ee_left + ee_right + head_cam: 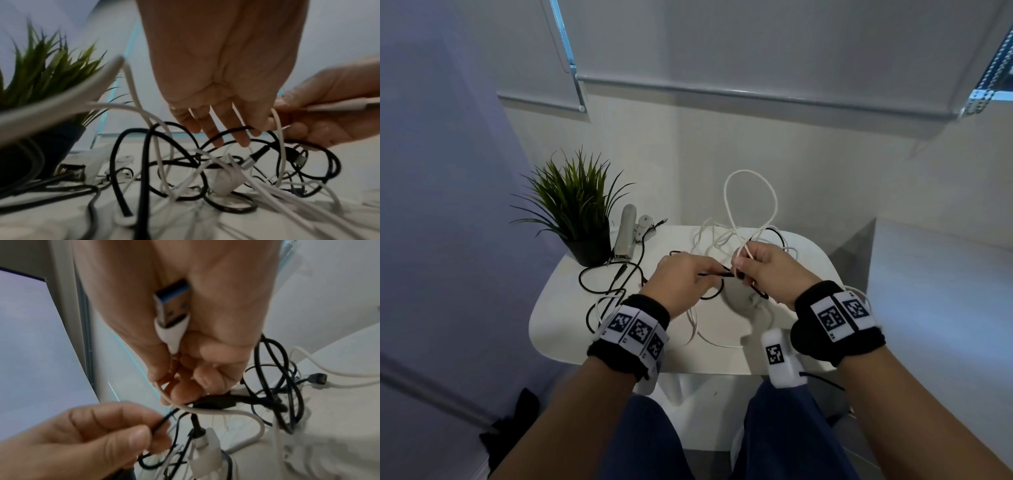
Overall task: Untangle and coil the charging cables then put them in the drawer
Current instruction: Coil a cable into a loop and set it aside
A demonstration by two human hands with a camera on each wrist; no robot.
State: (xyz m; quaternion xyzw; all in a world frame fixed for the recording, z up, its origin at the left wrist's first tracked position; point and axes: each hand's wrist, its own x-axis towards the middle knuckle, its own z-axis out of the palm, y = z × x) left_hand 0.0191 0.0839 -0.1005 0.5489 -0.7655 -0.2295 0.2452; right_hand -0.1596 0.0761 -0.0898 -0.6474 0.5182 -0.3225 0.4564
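Note:
A tangle of black cables (616, 274) and white cables (726, 192) lies on a small white table (551, 329). My left hand (714, 272) pinches a thin black cable (164, 418) between thumb and forefinger just above the table. My right hand (741, 269) is close beside it and grips a white cable, whose loop rises above the table. The right wrist view shows that cable's white USB plug (172, 318) tucked in my right palm. A white charger block (205, 447) sits under the hands, with a black cable plugged in. No drawer is in view.
A potted green plant (575, 202) stands at the table's back left, with a white stapler-like device (625, 233) beside it. A wall and window blinds are right behind the table. A white ledge (945, 274) runs along the right. My knees are below the table's front edge.

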